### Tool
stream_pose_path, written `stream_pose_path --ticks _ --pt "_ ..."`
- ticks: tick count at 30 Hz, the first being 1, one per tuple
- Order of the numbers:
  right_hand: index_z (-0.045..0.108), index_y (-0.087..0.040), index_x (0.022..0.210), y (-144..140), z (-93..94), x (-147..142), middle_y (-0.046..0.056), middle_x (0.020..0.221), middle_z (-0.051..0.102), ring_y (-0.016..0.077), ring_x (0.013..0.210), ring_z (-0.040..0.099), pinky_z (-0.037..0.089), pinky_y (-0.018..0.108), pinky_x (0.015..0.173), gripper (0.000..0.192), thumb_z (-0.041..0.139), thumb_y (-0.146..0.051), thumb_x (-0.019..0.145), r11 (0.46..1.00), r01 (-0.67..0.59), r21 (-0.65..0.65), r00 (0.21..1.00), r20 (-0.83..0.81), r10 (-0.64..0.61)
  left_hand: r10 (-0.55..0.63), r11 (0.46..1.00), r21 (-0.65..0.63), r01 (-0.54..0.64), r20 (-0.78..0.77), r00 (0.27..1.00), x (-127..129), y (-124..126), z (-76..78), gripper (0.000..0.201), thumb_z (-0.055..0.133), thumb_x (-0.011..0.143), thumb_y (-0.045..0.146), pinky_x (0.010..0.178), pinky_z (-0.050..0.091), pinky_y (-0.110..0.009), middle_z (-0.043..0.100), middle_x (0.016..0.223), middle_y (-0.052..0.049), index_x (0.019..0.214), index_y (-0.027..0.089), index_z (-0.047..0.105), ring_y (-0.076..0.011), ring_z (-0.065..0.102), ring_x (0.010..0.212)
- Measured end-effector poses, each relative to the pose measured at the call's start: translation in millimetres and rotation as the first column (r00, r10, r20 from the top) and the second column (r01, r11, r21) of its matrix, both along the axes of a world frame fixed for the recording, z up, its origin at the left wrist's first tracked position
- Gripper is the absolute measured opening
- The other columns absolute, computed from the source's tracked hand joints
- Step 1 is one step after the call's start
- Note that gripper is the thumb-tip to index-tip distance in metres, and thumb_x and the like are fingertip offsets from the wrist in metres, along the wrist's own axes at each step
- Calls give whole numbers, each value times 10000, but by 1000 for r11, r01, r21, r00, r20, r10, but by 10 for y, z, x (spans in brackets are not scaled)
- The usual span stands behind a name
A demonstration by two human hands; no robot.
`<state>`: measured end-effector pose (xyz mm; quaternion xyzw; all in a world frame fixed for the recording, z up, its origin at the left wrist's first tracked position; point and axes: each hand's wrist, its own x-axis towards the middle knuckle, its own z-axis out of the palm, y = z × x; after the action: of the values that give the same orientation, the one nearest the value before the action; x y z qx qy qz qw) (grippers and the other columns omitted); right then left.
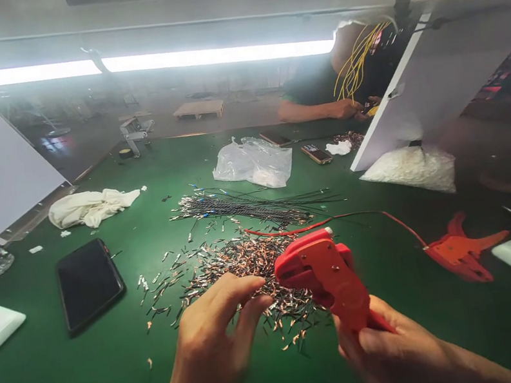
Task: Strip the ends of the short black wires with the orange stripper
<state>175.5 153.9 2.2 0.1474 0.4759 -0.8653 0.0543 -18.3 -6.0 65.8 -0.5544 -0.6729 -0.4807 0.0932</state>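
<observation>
My right hand [391, 342] is closed around the handle of a red wire stripper [330, 270], its jaws turned left. Just left of those jaws is my left hand [221, 334], its thumb and forefinger curled with a small gap between the tips. No wire can be made out in that gap. Under both hands lies a heap of cut wire ends [242, 259], mixed copper, black and silvery. Beyond the heap rests a bundle of thin black wires [248, 206], with light and blue tips at its left end.
On the green table [95, 375] are a black phone [89, 284], a white cloth [92, 209], a clear plastic bag [253, 162] and a second wire stripper [463, 248] at right. Across the table, another person's hand [347, 109] is near yellow wires [355, 67].
</observation>
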Motion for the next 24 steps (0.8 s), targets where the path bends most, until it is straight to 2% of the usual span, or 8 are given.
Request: stream_pose_path --ticks 5,9,13,16,21,24 --pt "572 -173 759 60 82 -88 -56 586 423 85 517 355 321 214 489 493 751 -631 727 987 -155 -41 987 -52 153 17 999 -27 -18 -39 999 -34 -25 -30 103 619 899 85 481 448 -171 623 661 38 899 185 642 -69 551 523" --pt "639 -143 805 86 150 -148 -17 654 542 102 571 438 376 241 566 475 782 -588 718 963 -268 -19 958 -112 264 31 999 -9 -31 -11 999 -61 -34 0 125 604 904 65 479 437 -167 650 726 16 896 179 654 -72 577 585" --pt "659 -173 1030 30 68 -124 -1 782 628 130 683 578 447 273 701 454 844 -434 707 971 -197 -135 979 -87 187 20 1000 8 -20 -6 1000 -78 -59 1 161 568 907 39 521 469 -174 645 744 2 904 170 662 -81 591 634" --pt "667 -162 1110 -19 -28 -106 38 840 681 167 767 648 473 314 762 479 847 -359 713 974 -135 -179 988 -101 119 28 1000 -3 -28 -30 999 -68 -62 -8 172 567 906 42 528 482 -188 640 708 11 916 178 673 -84 586 606" --pt "678 -110 1122 -34 -58 -129 8 681 613 110 586 560 438 216 548 441 778 -372 782 992 -46 -118 985 -173 25 70 997 29 -70 -13 997 -19 -12 -5 173 569 909 74 470 475 -180 730 740 6 955 197 682 -80 623 552" --pt "675 -103 1109 -24 -2 -159 -11 652 571 88 531 509 425 195 508 424 749 -395 811 989 -107 -99 974 -211 84 24 999 27 -23 -1 1000 1 3 14 166 567 903 64 479 478 -170 719 712 10 907 186 678 -75 622 551"
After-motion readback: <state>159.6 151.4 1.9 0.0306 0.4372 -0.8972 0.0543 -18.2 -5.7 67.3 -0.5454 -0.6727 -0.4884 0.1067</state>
